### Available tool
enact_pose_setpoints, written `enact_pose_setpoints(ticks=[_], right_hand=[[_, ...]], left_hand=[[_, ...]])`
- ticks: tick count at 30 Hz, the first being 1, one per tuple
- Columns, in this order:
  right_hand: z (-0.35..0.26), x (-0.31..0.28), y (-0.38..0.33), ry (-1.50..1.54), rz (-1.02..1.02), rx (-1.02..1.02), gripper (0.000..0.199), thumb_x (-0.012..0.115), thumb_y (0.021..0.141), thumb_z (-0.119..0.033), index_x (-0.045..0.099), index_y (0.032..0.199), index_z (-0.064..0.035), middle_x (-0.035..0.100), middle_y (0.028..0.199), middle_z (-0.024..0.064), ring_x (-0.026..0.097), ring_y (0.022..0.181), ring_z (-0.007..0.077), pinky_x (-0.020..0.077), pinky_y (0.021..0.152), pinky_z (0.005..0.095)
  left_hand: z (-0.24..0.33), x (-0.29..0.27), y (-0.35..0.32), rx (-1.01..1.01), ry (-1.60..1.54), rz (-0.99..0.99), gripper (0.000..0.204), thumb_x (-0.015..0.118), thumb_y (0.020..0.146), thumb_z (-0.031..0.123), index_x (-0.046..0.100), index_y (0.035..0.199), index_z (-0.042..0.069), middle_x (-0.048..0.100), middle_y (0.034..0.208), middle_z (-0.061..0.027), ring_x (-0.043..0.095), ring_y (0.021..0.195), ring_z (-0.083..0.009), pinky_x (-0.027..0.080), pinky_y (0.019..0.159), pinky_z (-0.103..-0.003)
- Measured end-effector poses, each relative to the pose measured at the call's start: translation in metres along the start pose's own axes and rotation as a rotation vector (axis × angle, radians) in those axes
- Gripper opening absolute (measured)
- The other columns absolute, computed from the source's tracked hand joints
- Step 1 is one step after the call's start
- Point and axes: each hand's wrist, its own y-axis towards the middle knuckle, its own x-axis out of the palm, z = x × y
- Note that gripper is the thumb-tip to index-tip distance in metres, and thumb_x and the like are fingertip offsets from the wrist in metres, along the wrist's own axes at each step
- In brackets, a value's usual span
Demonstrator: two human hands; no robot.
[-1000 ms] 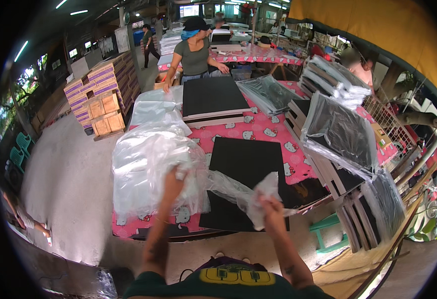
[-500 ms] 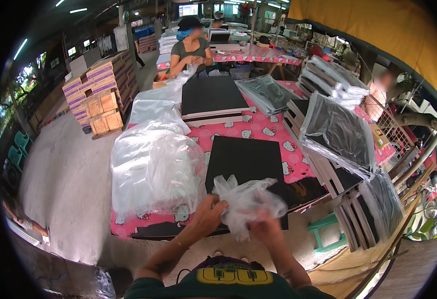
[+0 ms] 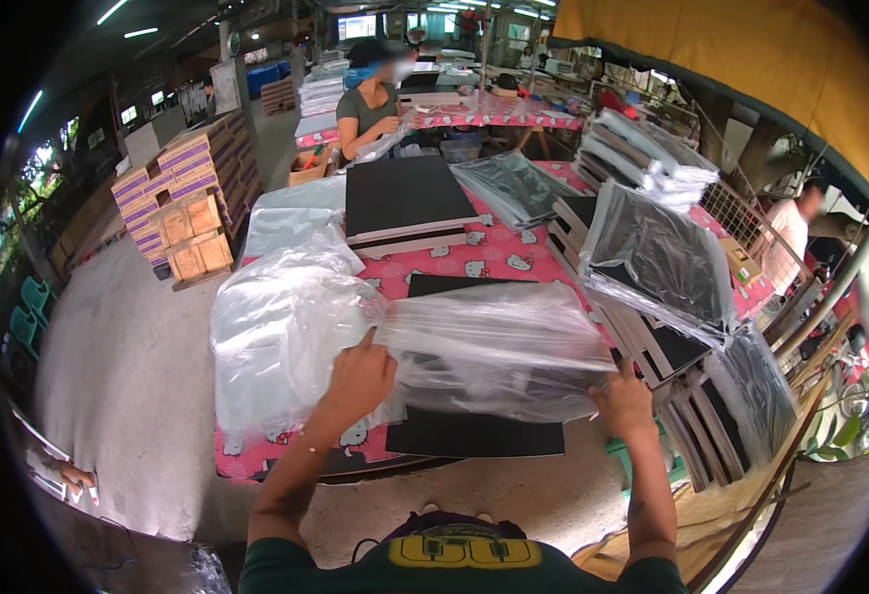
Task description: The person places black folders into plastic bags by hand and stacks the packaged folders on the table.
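Bagging step: left hand (image 3: 357, 374) and right hand (image 3: 622, 401) each grip an end of the clear bag (image 3: 499, 342), stretched over the black board (image 3: 474, 431) at the near tabletop (image 3: 494, 259) edge. Next needs the mouth opened and lined up. Bag pile (image 3: 286, 337) left.

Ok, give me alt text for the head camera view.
Two bare hands, left hand and right hand, stretch a clear plastic bag over a black board on a pink table. A pile of bags lies left; another person works behind.
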Motion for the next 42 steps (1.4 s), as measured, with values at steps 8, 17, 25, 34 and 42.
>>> enact_pose_setpoints(ticks=[8, 17, 25, 34, 42], right_hand=[[0.073, 0.028, -0.016, 0.970, -0.391, -0.418, 0.034, 0.065, 0.085, -0.035, 0.068, 0.083, -0.0014, 0.060, 0.117, 0.0184, 0.063, 0.097, 0.0323, 0.0462, 0.089, 0.0461], [0.024, 0.025, -0.018, 0.717, -1.240, -0.616, 0.045, 0.073, 0.082, -0.018, 0.058, 0.120, -0.0009, 0.063, 0.114, 0.0146, 0.057, 0.110, 0.0280, 0.0448, 0.096, 0.0439], [0.077, 0.066, -0.008, 2.410, -0.546, -0.026, 0.058, 0.057, 0.088, -0.051, 0.059, 0.113, 0.0012, 0.062, 0.104, 0.0141, 0.060, 0.088, 0.0208, 0.0505, 0.072, 0.0345], [0.050, 0.076, -0.026, 2.374, -0.690, 0.253, 0.036, 0.066, 0.087, -0.024, 0.057, 0.116, -0.0043, 0.062, 0.114, 0.0142, 0.063, 0.100, 0.0310, 0.0517, 0.087, 0.0483], [0.083, 0.194, -0.084, 1.560, -1.381, -0.169, 0.032, 0.064, 0.083, -0.006, 0.059, 0.114, 0.0000, 0.062, 0.114, 0.0111, 0.061, 0.100, 0.0223, 0.0496, 0.083, 0.0395]], left_hand=[[-0.012, -0.058, -0.044, -0.099, -1.843, -0.003, 0.048, 0.062, 0.086, 0.046, 0.064, 0.091, -0.001, 0.065, 0.092, -0.0122, 0.065, 0.073, -0.0252, 0.054, 0.064, -0.036], [-0.034, -0.024, -0.050, 0.005, -1.879, -0.147, 0.047, 0.060, 0.088, 0.044, 0.060, 0.101, -0.002, 0.065, 0.076, -0.0093, 0.060, 0.063, -0.0173, 0.052, 0.063, -0.033], [0.012, -0.035, -0.044, 0.270, -1.211, -0.697, 0.047, 0.055, 0.092, 0.046, 0.062, 0.106, 0.002, 0.062, 0.088, -0.0052, 0.059, 0.074, -0.0166, 0.051, 0.076, -0.037], [-0.068, 0.032, -0.085, 0.064, -0.691, -0.658, 0.041, 0.061, 0.089, 0.042, 0.062, 0.105, 0.004, 0.063, 0.082, -0.0040, 0.061, 0.073, -0.0137, 0.051, 0.062, -0.029], [-0.107, 0.069, -0.106, -0.523, -1.928, -0.202, 0.030, 0.060, 0.089, 0.022, 0.061, 0.109, 0.000, 0.066, 0.097, -0.0110, 0.065, 0.085, -0.0215, 0.054, 0.078, -0.035]])
